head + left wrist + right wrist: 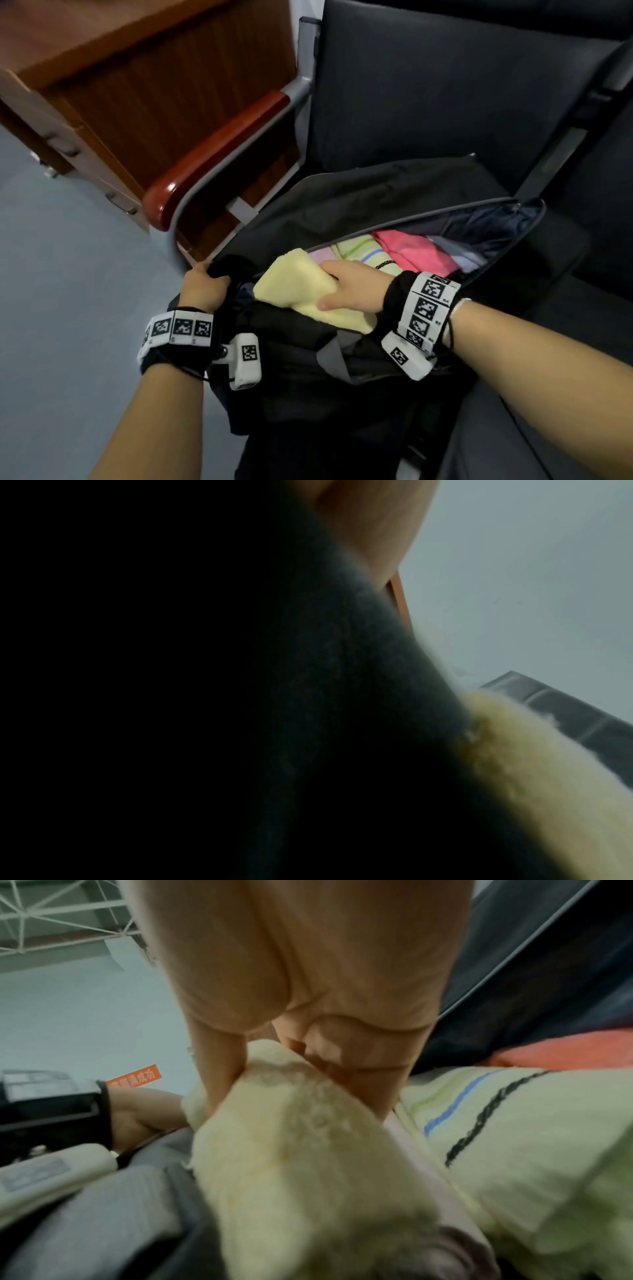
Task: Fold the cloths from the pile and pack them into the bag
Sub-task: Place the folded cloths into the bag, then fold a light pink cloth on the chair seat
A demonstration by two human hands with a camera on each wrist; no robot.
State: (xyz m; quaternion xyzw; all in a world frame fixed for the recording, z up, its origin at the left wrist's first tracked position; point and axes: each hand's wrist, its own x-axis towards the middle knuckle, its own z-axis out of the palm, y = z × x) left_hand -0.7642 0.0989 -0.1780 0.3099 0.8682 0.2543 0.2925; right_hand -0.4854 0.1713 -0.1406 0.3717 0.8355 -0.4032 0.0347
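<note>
A black bag [359, 192] lies open on a dark chair seat. My right hand [346, 287] grips a folded pale yellow fluffy cloth [294, 284] at the bag's mouth, thumb on one face and fingers on the other [329, 1053]. The same yellow cloth [301, 1150] fills the right wrist view and shows at the edge of the left wrist view [534, 772]. My left hand [205, 284] clutches the bag's black edge [229, 267] near the chair's armrest. Inside the bag lie a striped pale green cloth [363, 251], a pink cloth [414, 251] and a light pink cloth [322, 255].
A red-brown wooden armrest [219, 150] on a grey metal frame stands left of the bag. A wooden desk [113, 68] is at the back left. Grey floor [68, 274] spreads on the left. The dark chair back [445, 85] rises behind the bag.
</note>
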